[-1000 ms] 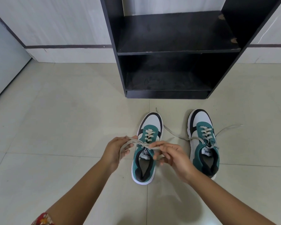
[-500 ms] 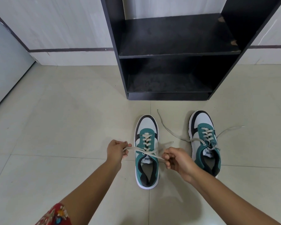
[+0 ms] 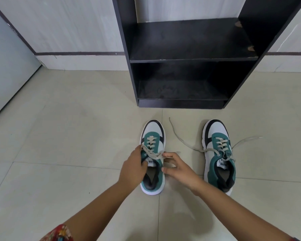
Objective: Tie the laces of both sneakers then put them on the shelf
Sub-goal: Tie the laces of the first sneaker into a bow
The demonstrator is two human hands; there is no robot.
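The left sneaker (image 3: 153,157) sits on the tiled floor (image 3: 68,136) in front of the black shelf (image 3: 189,56), toe pointing toward it, its cream laces (image 3: 152,153) drawn across the tongue just above the label. The left hand (image 3: 133,168) rests against the shoe's left side, its fingers (image 3: 140,150) curled and pinching one strand of lace near the top eyelets. The right hand (image 3: 178,168) is at the shoe's right side, thumb and forefinger closed on the other strand where the two cross; its remaining fingers hang loosely curved beside the collar. No bow shows there, only the crossed strands.

The right sneaker (image 3: 219,153) stands well apart to the right, parallel to the first, its laces (image 3: 186,143) untied and trailing out across the floor on both sides. Both shelf boards hold no shoes. Behind the shelf runs a pale wall (image 3: 68,26) with a dark stripe above the skirting. A patterned red sleeve (image 3: 59,233) shows at the lower edge on the left arm.
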